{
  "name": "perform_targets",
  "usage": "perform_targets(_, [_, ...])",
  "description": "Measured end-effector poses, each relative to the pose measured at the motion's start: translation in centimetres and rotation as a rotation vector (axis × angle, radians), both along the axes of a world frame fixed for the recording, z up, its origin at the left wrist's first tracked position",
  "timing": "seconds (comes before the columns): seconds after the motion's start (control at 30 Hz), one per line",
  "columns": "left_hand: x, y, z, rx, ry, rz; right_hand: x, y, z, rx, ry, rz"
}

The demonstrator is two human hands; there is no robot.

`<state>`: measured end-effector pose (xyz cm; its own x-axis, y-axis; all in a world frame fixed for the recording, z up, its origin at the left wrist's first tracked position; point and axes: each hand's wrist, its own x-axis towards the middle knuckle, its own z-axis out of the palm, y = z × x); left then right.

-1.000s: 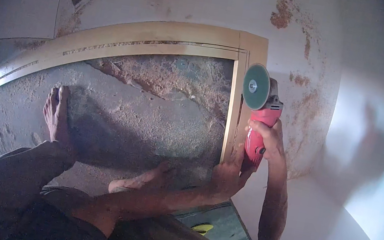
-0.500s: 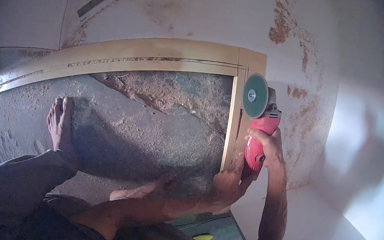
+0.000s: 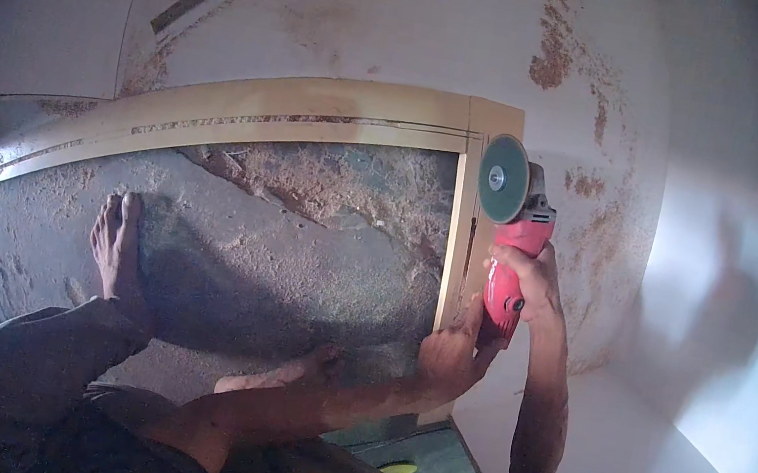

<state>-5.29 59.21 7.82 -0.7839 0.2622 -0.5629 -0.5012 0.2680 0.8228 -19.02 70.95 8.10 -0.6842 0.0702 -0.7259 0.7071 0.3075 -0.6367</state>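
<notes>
A red angle grinder [image 3: 515,271] with a green-faced disc [image 3: 504,179] lies over the right side of a pale wooden frame [image 3: 322,97]. My right hand [image 3: 532,280] is wrapped around the grinder's body from the right. My left hand [image 3: 452,354] grips the grinder's rear end, one finger stretched along its left side, next to the frame's right strip. Part of that hand's grip is hidden behind the tool. The disc stands by the frame's far right corner, where narrow dark grooves run along both strips. Whether the disc touches the wood, I cannot tell.
Brown dust and chips lie over the grey floor [image 3: 234,262] inside the frame and on the white surface [image 3: 412,42] beyond it. My bare left foot [image 3: 119,243] rests inside the frame. A green board [image 3: 436,467] with a yellow piece [image 3: 400,471] lies near me.
The grinder has shifted slightly away from me and a little left, its disc tilting slightly. Both hands have moved a little with it and keep their hold.
</notes>
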Motion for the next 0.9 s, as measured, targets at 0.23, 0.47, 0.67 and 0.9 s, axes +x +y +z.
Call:
perform_targets(0.23, [-1.1,-0.1,-0.2,0.026,-0.052,-0.004,-0.8,0.2,-0.4,-0.010,-0.020,-0.027])
perform_targets(0.47, [-2.3,-0.7,-0.2,0.072,-0.054,0.010,-1.7,-0.1,-0.5,-0.022,0.001,-0.034])
perform_targets(0.67, [-2.6,-0.9,0.0,0.065,-0.062,0.003,-1.9,-0.1,-0.4,-0.023,-0.025,-0.028])
perform_targets(0.9, [-2.4,-0.8,-0.3,0.097,-0.042,0.018,-1.9,-0.2,-0.6,-0.043,0.004,-0.054])
